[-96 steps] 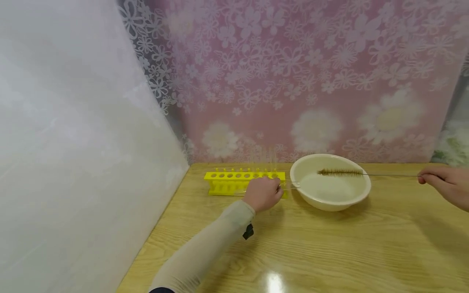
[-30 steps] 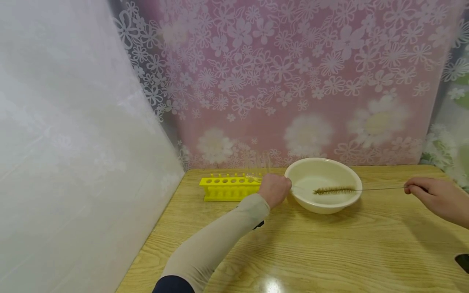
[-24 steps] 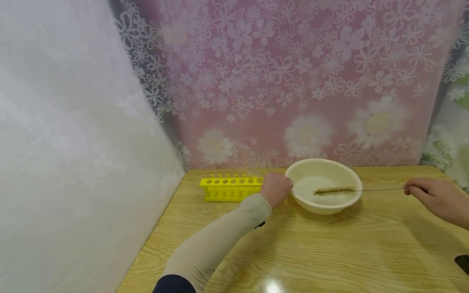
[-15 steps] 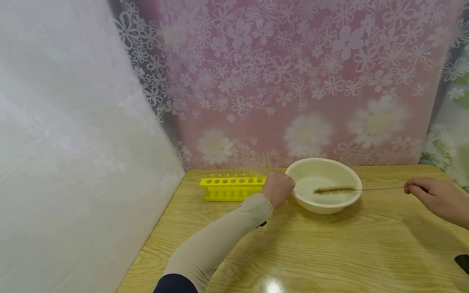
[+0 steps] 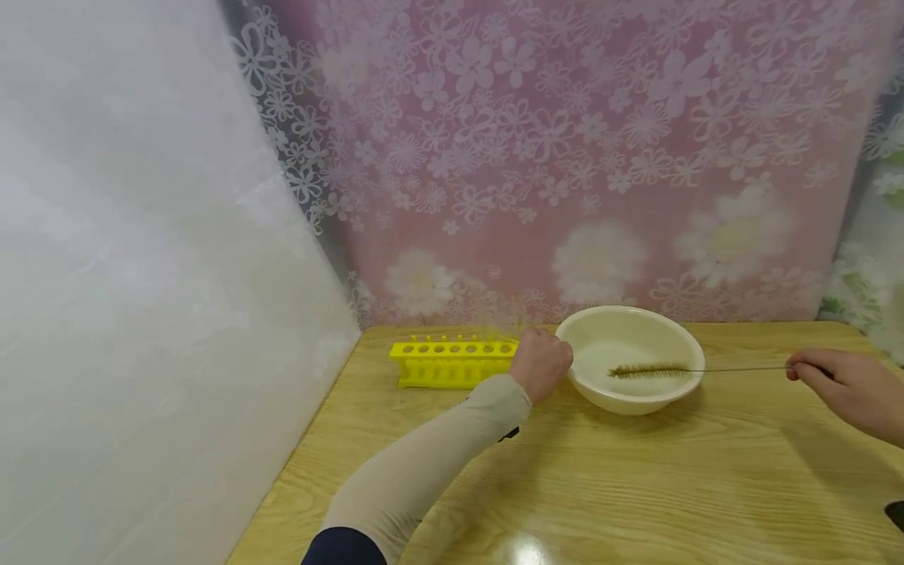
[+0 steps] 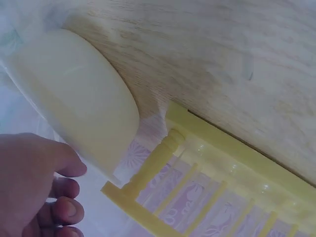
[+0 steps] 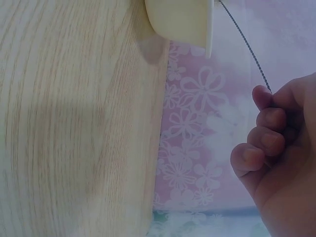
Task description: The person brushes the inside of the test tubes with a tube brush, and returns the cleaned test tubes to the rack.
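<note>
My left hand (image 5: 542,365) is curled at the bowl's left rim, beside the yellow rack (image 5: 452,355); the clear glass tube in its grip can barely be made out. In the left wrist view the thumb and fingers of this hand (image 6: 37,182) bend towards each other near the bowl (image 6: 84,94). My right hand (image 5: 847,392) pinches the end of a wire-handled brush, whose brown bristles (image 5: 650,370) lie over the inside of the cream bowl (image 5: 625,404). From the right wrist, the twisted wire (image 7: 249,47) runs up from the curled fingers of that hand (image 7: 284,148).
Faint clear tubes (image 5: 503,314) stand at the rack's right end. The wooden table (image 5: 600,486) meets a pink flowered sheet (image 5: 452,157) at the back and a white sheet (image 5: 155,314) on the left. A dark object (image 5: 894,514) shows at the right edge.
Since the oldest frame, my left hand has moved right from the rack to the bowl's rim, and the glass tube has become harder to see. My right hand still pinches the brush wire.
</note>
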Demonstrator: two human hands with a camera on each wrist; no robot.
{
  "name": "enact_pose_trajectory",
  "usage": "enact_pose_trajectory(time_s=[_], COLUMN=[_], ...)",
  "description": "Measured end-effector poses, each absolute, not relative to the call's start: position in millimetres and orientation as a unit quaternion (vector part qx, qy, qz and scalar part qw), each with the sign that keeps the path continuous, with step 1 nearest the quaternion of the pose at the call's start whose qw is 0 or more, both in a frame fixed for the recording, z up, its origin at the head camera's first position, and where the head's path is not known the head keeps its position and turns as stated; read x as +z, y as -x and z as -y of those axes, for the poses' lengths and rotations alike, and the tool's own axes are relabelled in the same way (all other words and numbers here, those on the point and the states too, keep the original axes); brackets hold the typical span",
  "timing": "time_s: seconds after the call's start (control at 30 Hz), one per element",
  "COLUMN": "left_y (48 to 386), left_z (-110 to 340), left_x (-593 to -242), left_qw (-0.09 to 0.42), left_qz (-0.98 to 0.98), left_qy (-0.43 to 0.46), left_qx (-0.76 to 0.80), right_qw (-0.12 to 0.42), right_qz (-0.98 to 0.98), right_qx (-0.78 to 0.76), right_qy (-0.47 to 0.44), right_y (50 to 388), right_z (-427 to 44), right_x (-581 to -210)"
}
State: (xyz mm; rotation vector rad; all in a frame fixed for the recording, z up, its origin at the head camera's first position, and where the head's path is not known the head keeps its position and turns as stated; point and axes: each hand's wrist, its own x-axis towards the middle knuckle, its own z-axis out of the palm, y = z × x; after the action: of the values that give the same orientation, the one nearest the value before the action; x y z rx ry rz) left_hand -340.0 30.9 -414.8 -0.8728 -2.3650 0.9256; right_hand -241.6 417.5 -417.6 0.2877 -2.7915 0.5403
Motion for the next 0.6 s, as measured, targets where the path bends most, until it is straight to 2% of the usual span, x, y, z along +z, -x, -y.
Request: enact_pose_trajectory(time_s=[0.27,0.6], left_y=[336,323], left_z=[-24,0], left_x=[-414,-405], left_qw=[0.189,0.164], left_qz=[0.906,0.943], left_qy=[0.310,0.283], left_qx=[0.218,-0.067], right_qw=[0.158,0.165], right_qz=[0.963,0.962], right_qx=[0.194,0.190], right_qy=[-0.100,-0.103], right_y=[240,240], right_z=[-418,-414], right_x=[-421,-419])
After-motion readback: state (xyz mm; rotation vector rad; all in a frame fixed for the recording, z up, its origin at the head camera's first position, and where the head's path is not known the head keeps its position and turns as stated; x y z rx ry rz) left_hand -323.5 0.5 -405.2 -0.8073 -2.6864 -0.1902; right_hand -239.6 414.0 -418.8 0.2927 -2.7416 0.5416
